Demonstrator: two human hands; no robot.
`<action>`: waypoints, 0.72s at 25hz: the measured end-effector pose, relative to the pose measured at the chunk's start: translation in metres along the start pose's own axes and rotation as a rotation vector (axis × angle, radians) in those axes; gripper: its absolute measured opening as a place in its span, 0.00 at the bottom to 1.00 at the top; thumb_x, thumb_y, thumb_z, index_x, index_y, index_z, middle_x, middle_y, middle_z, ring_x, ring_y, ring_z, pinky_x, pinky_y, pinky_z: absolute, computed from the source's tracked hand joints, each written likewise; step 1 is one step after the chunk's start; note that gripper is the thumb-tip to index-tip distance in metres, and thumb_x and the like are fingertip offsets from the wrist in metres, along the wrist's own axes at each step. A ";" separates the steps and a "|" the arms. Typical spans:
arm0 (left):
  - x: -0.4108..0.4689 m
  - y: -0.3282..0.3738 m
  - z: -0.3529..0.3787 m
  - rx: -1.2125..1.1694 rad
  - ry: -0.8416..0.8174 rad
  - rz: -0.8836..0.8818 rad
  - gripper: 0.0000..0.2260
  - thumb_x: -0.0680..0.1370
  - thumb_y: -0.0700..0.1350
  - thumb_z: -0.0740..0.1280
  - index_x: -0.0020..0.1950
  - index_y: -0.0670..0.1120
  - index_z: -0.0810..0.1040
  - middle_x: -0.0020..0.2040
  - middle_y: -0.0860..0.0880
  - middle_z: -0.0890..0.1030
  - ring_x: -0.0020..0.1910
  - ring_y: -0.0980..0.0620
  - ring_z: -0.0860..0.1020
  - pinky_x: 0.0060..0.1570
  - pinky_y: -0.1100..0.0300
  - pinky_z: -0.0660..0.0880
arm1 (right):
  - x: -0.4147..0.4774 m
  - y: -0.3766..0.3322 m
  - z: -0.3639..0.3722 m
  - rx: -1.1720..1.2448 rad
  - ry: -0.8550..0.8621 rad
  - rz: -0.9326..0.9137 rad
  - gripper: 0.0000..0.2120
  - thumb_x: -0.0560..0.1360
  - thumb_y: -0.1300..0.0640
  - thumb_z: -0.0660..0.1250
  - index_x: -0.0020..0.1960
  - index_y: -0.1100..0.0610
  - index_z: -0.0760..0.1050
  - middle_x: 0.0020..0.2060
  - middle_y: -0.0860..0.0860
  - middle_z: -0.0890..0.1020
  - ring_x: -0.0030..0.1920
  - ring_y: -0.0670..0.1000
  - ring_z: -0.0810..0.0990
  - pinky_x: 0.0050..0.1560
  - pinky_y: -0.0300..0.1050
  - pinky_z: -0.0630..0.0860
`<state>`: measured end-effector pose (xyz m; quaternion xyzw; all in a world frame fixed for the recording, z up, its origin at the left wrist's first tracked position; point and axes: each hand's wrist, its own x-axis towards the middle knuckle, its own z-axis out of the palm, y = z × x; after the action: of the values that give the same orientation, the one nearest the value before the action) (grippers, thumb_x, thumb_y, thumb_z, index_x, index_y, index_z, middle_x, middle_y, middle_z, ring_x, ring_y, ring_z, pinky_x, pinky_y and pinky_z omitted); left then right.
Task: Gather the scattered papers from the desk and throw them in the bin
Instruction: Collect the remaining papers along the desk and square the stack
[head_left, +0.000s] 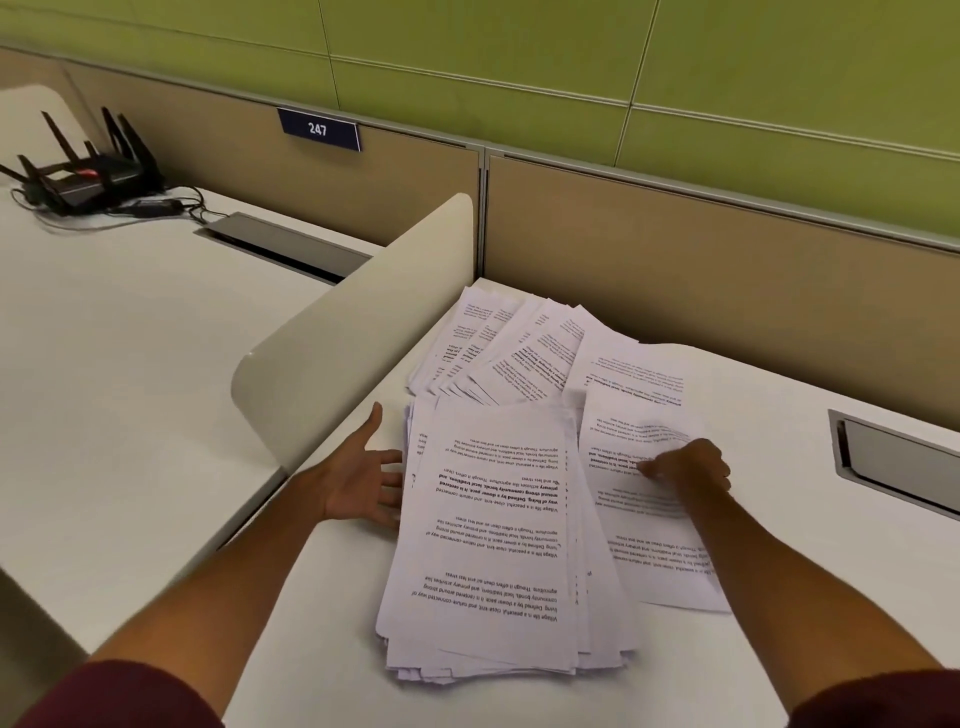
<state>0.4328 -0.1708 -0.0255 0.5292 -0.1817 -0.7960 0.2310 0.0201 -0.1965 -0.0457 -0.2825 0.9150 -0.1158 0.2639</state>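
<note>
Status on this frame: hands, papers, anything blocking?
Left hand open beside near stack. Right hand curled on loose sheets, grip unclear. Fanned pile ungathered behind. No bin in view.

Stacked papers (488, 535) lie on the desk (753, 405), right of the divider (353, 312).

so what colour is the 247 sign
The sign is dark blue with white digits; head view.

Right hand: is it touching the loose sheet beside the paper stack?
Touching. The head view shows the right hand with curled fingers pinching the loose sheet, which ruffles there.
</note>
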 end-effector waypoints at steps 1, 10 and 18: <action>0.001 -0.001 0.000 -0.001 -0.006 0.004 0.43 0.66 0.76 0.58 0.66 0.44 0.72 0.55 0.40 0.81 0.53 0.39 0.80 0.52 0.38 0.75 | 0.000 -0.002 0.001 0.023 -0.004 -0.003 0.42 0.59 0.49 0.83 0.65 0.63 0.68 0.63 0.61 0.75 0.64 0.63 0.74 0.64 0.60 0.72; 0.005 -0.005 0.001 0.000 -0.017 0.028 0.40 0.68 0.76 0.56 0.63 0.44 0.75 0.52 0.41 0.81 0.53 0.40 0.79 0.55 0.38 0.73 | 0.005 -0.009 -0.004 0.205 -0.037 0.037 0.33 0.64 0.65 0.79 0.63 0.67 0.68 0.60 0.64 0.77 0.61 0.64 0.76 0.58 0.52 0.75; 0.005 -0.011 0.004 0.035 0.002 0.051 0.36 0.70 0.73 0.58 0.60 0.44 0.76 0.48 0.42 0.82 0.50 0.41 0.79 0.53 0.41 0.74 | -0.006 0.016 -0.017 0.329 -0.092 -0.321 0.19 0.71 0.63 0.73 0.61 0.62 0.76 0.58 0.60 0.81 0.54 0.62 0.80 0.56 0.53 0.78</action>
<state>0.4254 -0.1647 -0.0338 0.5291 -0.2088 -0.7861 0.2420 0.0078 -0.1792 -0.0343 -0.3827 0.8141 -0.2908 0.3259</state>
